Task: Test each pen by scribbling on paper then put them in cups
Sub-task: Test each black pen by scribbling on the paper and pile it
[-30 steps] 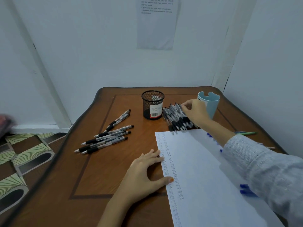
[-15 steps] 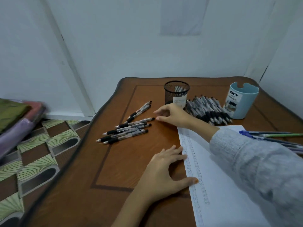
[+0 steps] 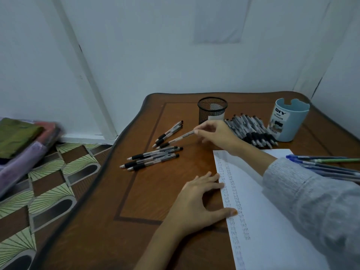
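So, right grip (image 3: pixel 218 136) pinches a pen (image 3: pixel 179 138); left grip (image 3: pixel 196 203) presses paper (image 3: pixel 272 211).

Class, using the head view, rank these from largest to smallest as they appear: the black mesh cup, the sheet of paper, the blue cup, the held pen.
1. sheet of paper, also nearest the camera
2. blue cup
3. black mesh cup
4. held pen, long but thin

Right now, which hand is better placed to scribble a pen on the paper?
The right hand: its fingers pinch a pen just beyond the paper. The left hand lies flat on the paper's left edge, probably best used to steady it.
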